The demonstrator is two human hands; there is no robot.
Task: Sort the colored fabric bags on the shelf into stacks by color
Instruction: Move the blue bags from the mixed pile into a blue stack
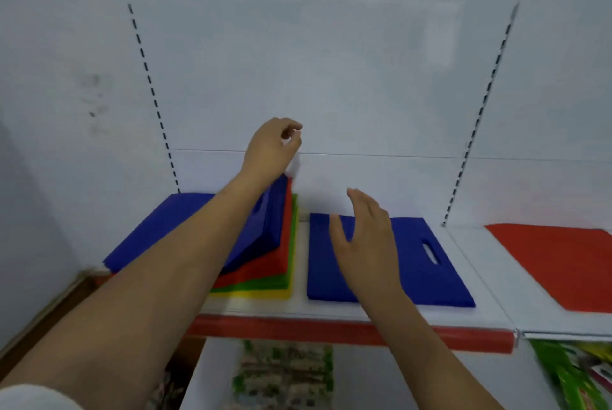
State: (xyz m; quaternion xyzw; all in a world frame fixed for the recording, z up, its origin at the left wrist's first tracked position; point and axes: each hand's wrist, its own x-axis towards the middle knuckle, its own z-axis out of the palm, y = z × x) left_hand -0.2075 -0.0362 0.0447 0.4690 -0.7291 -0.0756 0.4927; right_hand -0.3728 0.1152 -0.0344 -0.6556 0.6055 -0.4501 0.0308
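A: Take the mixed pile point(265, 264) as the marker. What is it?

B: Blue bags point(159, 227) on top, then red point(265, 265), green point(281, 280) and yellow point(265, 293) layers beneath, all lying on the white shelf point(331, 308) towards its left end. The upper blue layers are tilted up at their far edge.

A: And the hands?

B: The left hand point(271, 148) is raised above the pile's far right corner, fingers curled, thumb meeting fingertips; whether it pinches anything I cannot tell, it is blurred there. Its forearm crosses the pile and hides much of the blue top. The right hand point(364, 237) is just right of the pile, fingers straight and spread, holding nothing, over a single flat blue bag point(430, 264) with a slot handle.

A: Anything else nearby?

B: Far right of the pile, past a shelf joint, a red bag point(563, 260) lies flat. A red price strip point(331, 331) runs along the shelf's front edge below the pile. Under that, blurred packets point(284, 373), and green packaging point(569, 373) at lower right. Slotted uprights point(152, 95) rise behind the pile against the white back panel
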